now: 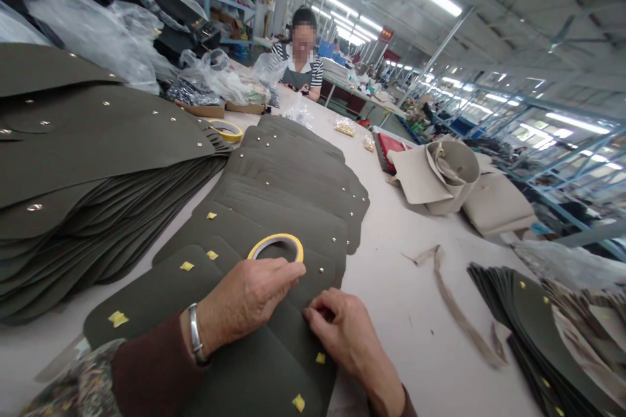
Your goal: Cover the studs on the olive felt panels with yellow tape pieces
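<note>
My left hand [249,293], with a silver bangle at the wrist, is closed on a roll of yellow tape [277,239]; the fingers cover the roll's lower part. Just to the right, my right hand [342,322] has thumb and forefinger pinched together low over the dark green panels [288,202]. Whatever lies in that pinch is too small to make out. These flat panels overlap in a long fanned row under both hands. Small metal rivets dot the farther ones, while small yellow tape pieces [187,266] stick to the nearer ones.
To the left rises a thick stack of green panels [98,143] with metal studs. Another yellow tape roll [225,130] lies beyond it. Beige bag pieces [435,176], a fabric strip [454,303] and more panels [552,339] are at right. A person [300,58] sits across the table.
</note>
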Tool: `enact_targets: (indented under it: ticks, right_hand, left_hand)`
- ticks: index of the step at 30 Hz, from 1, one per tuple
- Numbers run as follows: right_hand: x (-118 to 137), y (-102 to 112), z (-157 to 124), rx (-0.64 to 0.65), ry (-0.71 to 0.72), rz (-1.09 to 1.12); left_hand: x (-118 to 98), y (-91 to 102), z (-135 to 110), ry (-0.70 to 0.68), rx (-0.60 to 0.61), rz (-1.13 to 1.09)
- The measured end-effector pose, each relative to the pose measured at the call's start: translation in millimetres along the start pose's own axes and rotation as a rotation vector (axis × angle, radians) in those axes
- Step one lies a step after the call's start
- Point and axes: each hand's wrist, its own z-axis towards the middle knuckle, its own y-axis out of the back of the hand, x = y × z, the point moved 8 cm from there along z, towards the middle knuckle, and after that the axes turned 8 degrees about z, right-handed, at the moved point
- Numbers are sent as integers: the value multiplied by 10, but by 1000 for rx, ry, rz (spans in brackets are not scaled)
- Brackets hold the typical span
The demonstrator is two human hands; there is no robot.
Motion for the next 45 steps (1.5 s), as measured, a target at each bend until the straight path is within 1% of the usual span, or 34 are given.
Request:
enact_targets:
  ticks: [1, 2, 5, 6, 8, 10, 13, 15, 17, 19, 21, 23, 26, 28, 30, 32, 35, 39, 43, 45]
  right_hand:
    - [21, 29, -11, -15, 28, 37]
    - [57, 81, -21, -62, 73, 85]
    - [209, 263, -76, -259, 269, 235]
    - [270, 292, -98, -298, 341, 256]
    - [394, 285, -127, -312, 472, 238]
    - [485, 248, -141, -307, 565, 184]
    - [537, 210, -142, -322, 629, 112]
    - [548, 216, -151, -369, 648, 70]
    - [560, 231, -172, -428, 657, 37]
    - [568, 238, -185, -469, 639, 33]
    - [521, 245, -152, -477, 537, 97]
    - [359, 236, -58, -439, 324, 270]
    - [-12, 163, 79, -352, -40, 628]
    - [-232, 136, 136, -319, -207, 789]
    - [-391, 141, 175, -291, -298, 844]
    - [-475, 157, 201, -268, -322, 832]
    - [-505, 166, 214, -269, -313, 763]
    - [-418, 156, 255, -256, -256, 546]
    - [-228, 199, 327, -266, -101, 198]
    - [-153, 202, 350, -273, -47, 59]
  left_hand:
    - [-7, 13, -5, -2, -14, -24]
    - [-17, 12, -7, -1, -10, -33]
    - [-51, -28, -3, 22, 51, -7]
    - [-65, -40, 0, 31, 66, 4]
    - [-102, -60, 5, 33, 86, 18]
    - [-150, -76, 7, 14, 94, 26]
    - [-198, -74, 12, -3, 74, 18]
    - [-201, -76, 20, 12, 72, -10]
    - [-180, -92, 31, 47, 96, -29]
    - [-157, -102, 48, 81, 118, -23]
    - [-166, -80, 71, 77, 100, 0]
    - [-216, -35, 91, 34, 38, 15]
    - [-293, -7, 97, -26, -42, -4]
    - [-300, -60, 93, -32, -24, 44]
    - [-258, -166, 90, -6, 61, 172]
    - [-194, -282, 81, 23, 178, 289]
    - [-144, -375, 74, 48, 284, 326]
    - [-131, -406, 79, 73, 333, 310]
    - [-112, -434, 63, 90, 357, 284]
    - [-101, -441, 45, 101, 357, 261]
